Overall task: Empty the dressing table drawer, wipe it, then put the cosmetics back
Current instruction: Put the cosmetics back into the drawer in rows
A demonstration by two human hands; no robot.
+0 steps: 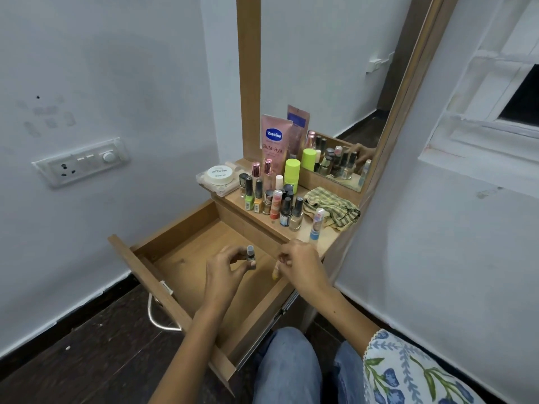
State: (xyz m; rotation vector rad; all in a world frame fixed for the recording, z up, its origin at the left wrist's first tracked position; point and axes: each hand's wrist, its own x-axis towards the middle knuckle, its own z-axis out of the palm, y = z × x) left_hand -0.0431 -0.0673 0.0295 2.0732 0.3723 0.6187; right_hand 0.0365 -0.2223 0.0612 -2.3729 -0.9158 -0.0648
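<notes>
The wooden drawer [175, 258] stands pulled out with its floor bare. Over it, my left hand [224, 272] holds a small nail polish bottle [250, 256] with a grey cap, upright between thumb and fingers. My right hand [300, 265] hovers at the drawer's right side, fingers curled around a small yellowish item [275, 272] that is mostly hidden. On the table top [323, 243] stand several nail polish bottles [287, 212], a pink Vaseline tube [274, 141], a lime green bottle [292, 174] and a blue-bottomed tube [316, 224].
A checked green cloth [332, 208] lies on the table top at the right. A round white jar [219, 174] sits at the back left. The mirror [335, 83] rises behind. A switch panel [81, 161] is on the left wall. My knees [291, 365] are below the drawer.
</notes>
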